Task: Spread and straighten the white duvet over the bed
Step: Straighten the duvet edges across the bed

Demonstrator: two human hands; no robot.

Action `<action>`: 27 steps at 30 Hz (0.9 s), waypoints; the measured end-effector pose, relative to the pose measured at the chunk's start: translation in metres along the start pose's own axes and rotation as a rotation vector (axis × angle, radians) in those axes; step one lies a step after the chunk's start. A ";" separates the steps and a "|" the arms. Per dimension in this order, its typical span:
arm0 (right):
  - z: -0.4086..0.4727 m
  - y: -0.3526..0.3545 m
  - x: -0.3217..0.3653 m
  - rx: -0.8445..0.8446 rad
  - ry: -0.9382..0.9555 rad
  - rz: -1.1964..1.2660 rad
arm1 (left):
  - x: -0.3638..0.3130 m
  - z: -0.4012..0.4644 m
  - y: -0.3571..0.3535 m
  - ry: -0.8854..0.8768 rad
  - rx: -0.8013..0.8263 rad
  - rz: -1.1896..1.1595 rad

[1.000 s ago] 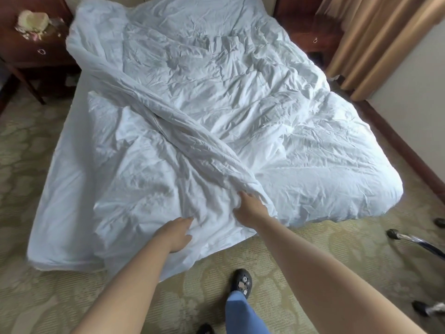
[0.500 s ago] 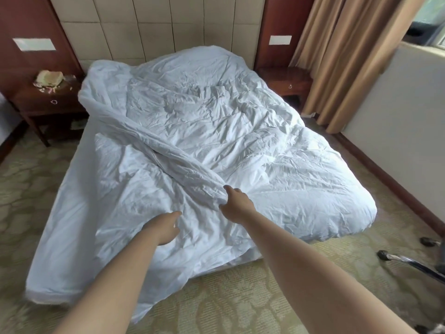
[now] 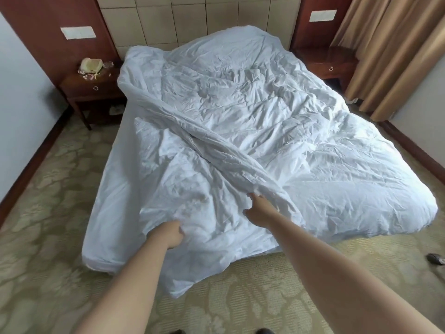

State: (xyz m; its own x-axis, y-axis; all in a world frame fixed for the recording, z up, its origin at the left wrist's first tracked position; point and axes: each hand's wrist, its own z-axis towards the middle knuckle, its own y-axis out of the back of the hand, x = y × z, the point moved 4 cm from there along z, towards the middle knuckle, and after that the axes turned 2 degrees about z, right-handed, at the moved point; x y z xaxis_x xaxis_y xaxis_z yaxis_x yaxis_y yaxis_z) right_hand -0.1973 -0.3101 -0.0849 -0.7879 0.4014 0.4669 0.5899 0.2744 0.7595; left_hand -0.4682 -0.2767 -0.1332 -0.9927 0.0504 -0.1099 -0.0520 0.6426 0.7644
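Fingertips of the left hand [image 3: 171, 235] buried in duvet [image 3: 252, 131] folds; shoes [image 3: 265, 331] (bottom edge) cut off; bedside clutter [image 3: 92, 67] too small.

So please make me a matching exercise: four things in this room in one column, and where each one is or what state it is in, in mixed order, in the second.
1. duvet
2. left hand
3. right hand
4. curtain

A. hangs at the far right
B. grips the near edge fabric
C. reaches to the diagonal fold
D. crumpled, folded over

Pairs: 1-D, 2-B, 3-C, 4-A
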 end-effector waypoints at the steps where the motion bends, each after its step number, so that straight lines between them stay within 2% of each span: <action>1: 0.002 -0.014 0.006 0.014 0.000 0.000 | 0.020 0.014 -0.008 0.015 0.007 -0.004; 5: 0.004 -0.071 0.034 0.039 -0.054 0.019 | 0.075 0.038 -0.026 0.067 0.055 -0.042; 11: -0.007 -0.149 0.064 0.091 -0.171 0.082 | 0.118 0.053 -0.043 0.107 0.108 -0.254; 17: -0.018 -0.193 0.076 0.102 -0.254 0.098 | 0.132 0.069 -0.079 0.139 0.276 -0.394; 21: -0.021 -0.209 0.076 0.069 -0.269 0.114 | 0.134 0.080 -0.116 0.172 0.346 -0.622; 22: -0.020 -0.212 0.075 0.061 -0.273 0.121 | 0.136 0.082 -0.126 0.205 0.329 -0.704; 25: -0.020 -0.222 0.070 0.014 -0.264 0.125 | 0.146 0.090 -0.146 0.350 0.123 -0.983; 27: -0.022 -0.231 0.065 0.002 -0.262 0.119 | 0.147 0.095 -0.161 0.405 0.114 -1.157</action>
State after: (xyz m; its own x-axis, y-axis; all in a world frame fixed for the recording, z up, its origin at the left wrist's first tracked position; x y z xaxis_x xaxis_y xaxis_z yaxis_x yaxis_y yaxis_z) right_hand -0.3890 -0.3666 -0.2196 -0.6409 0.6430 0.4193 0.6759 0.2137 0.7054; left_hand -0.5952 -0.3005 -0.3329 -0.3318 -0.8209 -0.4648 -0.9337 0.2157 0.2857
